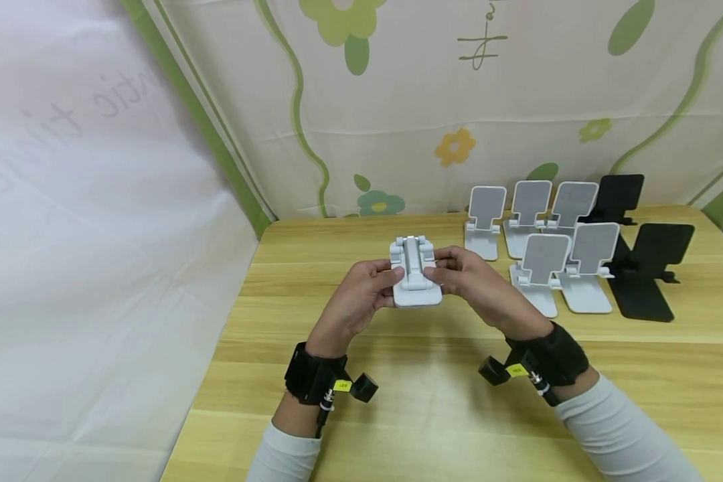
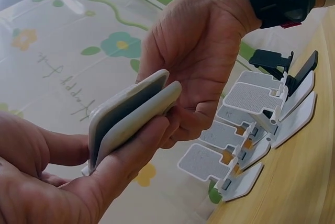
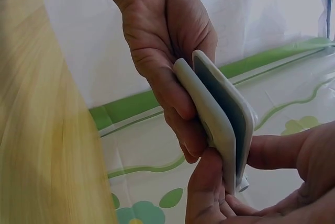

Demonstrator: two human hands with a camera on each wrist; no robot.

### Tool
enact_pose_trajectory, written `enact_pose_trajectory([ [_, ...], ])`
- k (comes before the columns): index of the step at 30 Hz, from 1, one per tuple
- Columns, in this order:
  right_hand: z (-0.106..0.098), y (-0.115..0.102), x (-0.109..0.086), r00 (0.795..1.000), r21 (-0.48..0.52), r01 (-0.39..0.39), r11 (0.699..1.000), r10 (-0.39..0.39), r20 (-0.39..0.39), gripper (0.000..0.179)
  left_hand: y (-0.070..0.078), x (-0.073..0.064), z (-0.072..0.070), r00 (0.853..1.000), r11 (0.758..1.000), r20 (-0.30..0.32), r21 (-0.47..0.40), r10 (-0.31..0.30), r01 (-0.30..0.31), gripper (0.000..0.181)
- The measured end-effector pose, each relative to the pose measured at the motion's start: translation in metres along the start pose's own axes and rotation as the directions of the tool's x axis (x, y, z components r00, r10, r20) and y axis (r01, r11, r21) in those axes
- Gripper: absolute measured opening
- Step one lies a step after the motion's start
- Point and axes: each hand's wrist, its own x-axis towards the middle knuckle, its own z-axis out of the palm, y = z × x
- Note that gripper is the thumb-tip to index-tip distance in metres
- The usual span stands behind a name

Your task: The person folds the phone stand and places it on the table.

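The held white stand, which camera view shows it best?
The head view, because the hinged side of the white stand faces the camera. Both wrist views show it nearly edge-on, partly covered by fingers.

Your pale grey left sleeve (image 1: pixel 285 456) shows at the bottom, left of centre, in the head view, your matching right sleeve (image 1: pixel 626 432) at lower right. You wear a black left wristband (image 1: pixel 314 376) and right wristband (image 1: pixel 555 355), each bearing a small black block (image 1: pixel 364 387), yellow label (image 1: pixel 341 385) and silver-and-black connector (image 1: pixel 327 403).
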Motion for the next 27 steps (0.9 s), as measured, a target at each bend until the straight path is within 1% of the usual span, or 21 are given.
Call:
enact_pose_trajectory([
  [5, 0.001, 0.001, 0.000, 1.000, 0.000, 0.000, 1.000, 0.000, -0.015, 0.052, -0.002, 0.001, 0.000, 1.000, 1.000, -0.005, 0.025, 0.002, -0.002, 0.040],
  [9, 0.002, 0.000, -0.001, 0.999, -0.003, -0.015, 1.000, 0.015, -0.030, 0.051, -0.002, 0.002, 0.000, 1.000, 0.999, -0.022, 0.041, -0.013, 0.014, 0.039],
  [10, 0.002, 0.000, -0.001, 0.999, -0.001, -0.018, 1.000, 0.018, -0.034, 0.050, -0.002, 0.002, 0.001, 0.999, 0.999, -0.036, 0.050, -0.017, 0.019, 0.039],
  [12, 0.002, 0.000, 0.000, 0.999, 0.006, -0.022, 1.000, 0.022, -0.044, 0.050, -0.002, 0.001, 0.002, 0.996, 0.995, -0.086, 0.092, -0.018, 0.026, 0.042],
  [14, 0.003, 0.001, 0.000, 0.998, 0.014, -0.024, 1.000, 0.025, -0.059, 0.050, 0.000, 0.000, 0.006, 0.989, 0.983, -0.149, 0.179, -0.006, 0.033, 0.046],
  [15, 0.003, 0.001, 0.000, 0.997, 0.020, -0.022, 1.000, 0.024, -0.067, 0.048, 0.000, -0.001, 0.009, 0.984, 0.969, -0.180, 0.244, 0.009, 0.035, 0.048],
  [17, 0.004, 0.002, 0.000, 0.996, 0.035, -0.016, 0.999, 0.019, -0.083, 0.046, 0.001, -0.005, 0.015, 0.974, 0.918, -0.220, 0.394, 0.052, 0.040, 0.054],
  [18, 0.004, 0.003, 0.000, 0.996, 0.036, -0.015, 0.999, 0.018, -0.087, 0.045, 0.001, -0.007, 0.018, 0.971, 0.884, -0.225, 0.466, 0.077, 0.038, 0.058],
  [19, 0.004, 0.004, 0.000, 0.996, 0.039, -0.013, 0.999, 0.016, -0.089, 0.044, 0.000, -0.010, 0.022, 0.968, 0.842, -0.225, 0.538, 0.106, 0.033, 0.062],
  [20, 0.005, 0.004, 0.000, 0.996, 0.040, -0.011, 0.999, 0.015, -0.088, 0.043, -0.001, -0.012, 0.027, 0.965, 0.797, -0.219, 0.604, 0.144, 0.018, 0.065],
  [22, 0.007, 0.006, 0.000, 0.996, 0.030, -0.007, 1.000, 0.010, -0.087, 0.044, -0.004, -0.015, 0.034, 0.953, 0.687, -0.210, 0.726, 0.220, 0.001, 0.074],
  [23, 0.008, 0.007, 0.000, 0.996, 0.023, -0.005, 1.000, 0.007, -0.084, 0.044, -0.006, -0.016, 0.038, 0.943, 0.634, -0.208, 0.773, 0.260, -0.004, 0.078],
  [24, 0.009, 0.007, 0.000, 0.997, 0.016, -0.004, 1.000, 0.005, -0.083, 0.045, -0.009, -0.016, 0.041, 0.930, 0.579, -0.209, 0.816, 0.301, -0.004, 0.080],
  [25, 0.010, 0.008, 0.000, 0.997, 0.011, -0.002, 1.000, 0.003, -0.083, 0.046, -0.011, -0.016, 0.044, 0.916, 0.530, -0.216, 0.848, 0.340, 0.003, 0.081],
  [26, 0.011, 0.009, 0.001, 0.996, 0.007, -0.001, 1.000, 0.002, -0.086, 0.047, -0.013, -0.016, 0.046, 0.901, 0.488, -0.219, 0.873, 0.374, 0.009, 0.080],
  [27, 0.012, 0.009, 0.001, 0.996, 0.005, 0.001, 1.000, 0.000, -0.086, 0.047, -0.014, -0.016, 0.048, 0.887, 0.456, -0.227, 0.890, 0.402, 0.021, 0.081],
])
